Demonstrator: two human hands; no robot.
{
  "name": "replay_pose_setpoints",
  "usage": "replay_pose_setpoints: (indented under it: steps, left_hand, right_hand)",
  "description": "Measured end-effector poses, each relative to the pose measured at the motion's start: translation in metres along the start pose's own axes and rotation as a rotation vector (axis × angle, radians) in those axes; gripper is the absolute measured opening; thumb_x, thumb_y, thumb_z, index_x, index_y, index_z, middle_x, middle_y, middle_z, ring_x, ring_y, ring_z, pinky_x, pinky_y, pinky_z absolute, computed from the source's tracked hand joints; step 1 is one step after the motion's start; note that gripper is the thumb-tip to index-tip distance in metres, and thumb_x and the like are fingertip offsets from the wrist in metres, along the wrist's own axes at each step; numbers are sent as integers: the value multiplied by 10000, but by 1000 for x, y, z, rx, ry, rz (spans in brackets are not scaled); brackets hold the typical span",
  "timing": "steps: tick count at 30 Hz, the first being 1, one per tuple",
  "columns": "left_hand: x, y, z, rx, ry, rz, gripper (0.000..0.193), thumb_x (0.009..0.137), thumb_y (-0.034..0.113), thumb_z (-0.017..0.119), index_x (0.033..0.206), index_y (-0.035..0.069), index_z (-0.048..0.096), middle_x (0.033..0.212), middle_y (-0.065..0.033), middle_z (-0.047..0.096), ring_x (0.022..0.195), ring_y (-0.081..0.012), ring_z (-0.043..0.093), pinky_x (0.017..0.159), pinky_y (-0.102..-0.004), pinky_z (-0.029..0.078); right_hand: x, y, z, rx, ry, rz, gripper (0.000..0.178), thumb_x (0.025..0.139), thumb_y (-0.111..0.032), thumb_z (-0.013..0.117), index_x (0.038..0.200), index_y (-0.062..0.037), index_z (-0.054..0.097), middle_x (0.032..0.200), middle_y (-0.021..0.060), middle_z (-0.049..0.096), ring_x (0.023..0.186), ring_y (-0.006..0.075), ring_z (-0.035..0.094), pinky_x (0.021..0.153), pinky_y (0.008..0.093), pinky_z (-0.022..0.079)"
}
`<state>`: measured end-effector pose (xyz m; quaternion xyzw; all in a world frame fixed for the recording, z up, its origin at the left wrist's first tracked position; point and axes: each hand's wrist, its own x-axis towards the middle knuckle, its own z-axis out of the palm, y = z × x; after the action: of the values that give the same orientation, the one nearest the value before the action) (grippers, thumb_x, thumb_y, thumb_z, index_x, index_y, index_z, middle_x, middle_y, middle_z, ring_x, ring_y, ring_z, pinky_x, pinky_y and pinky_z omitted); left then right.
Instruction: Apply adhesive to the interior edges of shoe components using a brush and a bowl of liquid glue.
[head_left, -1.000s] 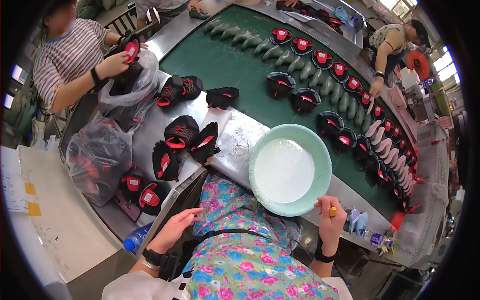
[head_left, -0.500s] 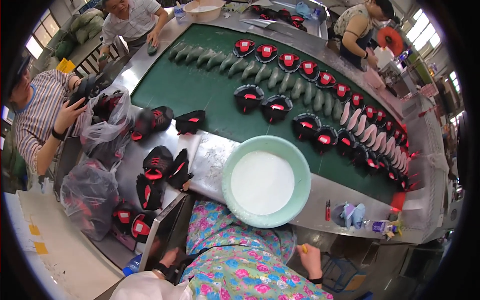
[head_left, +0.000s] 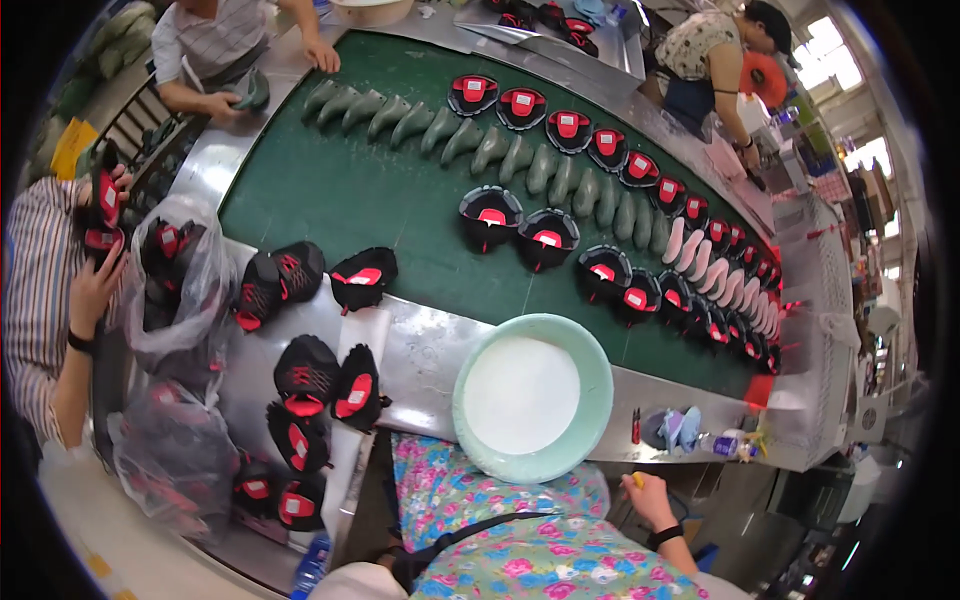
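Observation:
My right hand [head_left: 650, 502] is by the right side of my flowered apron [head_left: 500, 560], fingers closed around a small yellow thing [head_left: 637, 480] whose kind I cannot make out. Only a sliver of my left hand [head_left: 388, 557] shows by my left hip; its fingers are hidden. In front of me a mint-green basin [head_left: 600, 400] of white liquid stands at the metal table's near edge. Beyond it a green belt [head_left: 320, 200] carries black-and-red shoe uppers [head_left: 548, 240], grey-green foot-shaped pieces [head_left: 490, 150] and pink insoles [head_left: 715, 270].
Black-and-red shoes [head_left: 305, 365] and plastic bags [head_left: 180, 460] crowd the left side, with a blue bottle [head_left: 311, 565] below. A striped-sleeved person [head_left: 45, 320] handles shoes there. Two other people work across the belt. A red-and-black pen-like tool [head_left: 636, 426] and blue cloth [head_left: 683, 428] lie right.
The view has shifted, so the basin sits lower. My right hand appears farther right and higher, and less of my left hand shows. The striped-sleeved person's hands and shoes have moved left.

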<state>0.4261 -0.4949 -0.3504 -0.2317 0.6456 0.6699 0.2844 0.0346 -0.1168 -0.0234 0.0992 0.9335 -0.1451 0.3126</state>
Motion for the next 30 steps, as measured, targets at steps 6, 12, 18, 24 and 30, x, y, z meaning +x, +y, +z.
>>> replay_pose_setpoints:
  steps: [6, 12, 18, 24, 30]
  left_hand:
    - [-23, 39, -13, -99, -44, -197, 473, 947, 419, 512, 1273, 81, 565, 1227, -106, 619, 1107, -235, 576, 965, -417, 434]
    - [21, 143, -16, -188, 38, -385, 447, 974, 411, 464, 1276, 97, 563, 1238, -104, 612, 1138, -247, 565, 992, -432, 421]
    - [12, 141, -37, -549, 177, -543, 462, 1000, 420, 417, 1307, 97, 538, 1286, -91, 582, 1193, -250, 534, 1017, -434, 404]
    - [-68, 269, -47, -673, 207, -228, 535, 1019, 395, 403, 1439, 63, 389, 1465, -85, 423, 1370, -203, 356, 1133, -365, 237]
    - [-50, 425, -78, 404, 297, 481, 393, 915, 98, 572, 1302, 34, 545, 1292, -112, 573, 1226, -220, 518, 1035, -333, 386]
  right_hand:
    - [-5, -12, -3, 63, -23, 35, 314, 922, -263, 588, 774, 3, 662, 596, 87, 645, 567, 180, 640, 562, 321, 478]
    - [26, 35, 27, 147, 121, 14, 323, 935, -269, 578, 781, 0, 668, 583, 81, 625, 554, 173, 612, 572, 320, 473]
    - [61, 69, 56, 163, 190, -54, 316, 941, -277, 580, 821, 6, 659, 604, 93, 630, 580, 200, 612, 584, 330, 461]
    - [29, 33, 54, 294, 271, -210, 298, 957, -256, 566, 861, 15, 643, 620, 100, 617, 581, 156, 570, 587, 308, 443]
    - [-1, -16, 46, 491, 381, -367, 264, 962, -215, 566, 898, 33, 628, 660, 77, 606, 617, 129, 573, 590, 278, 438]
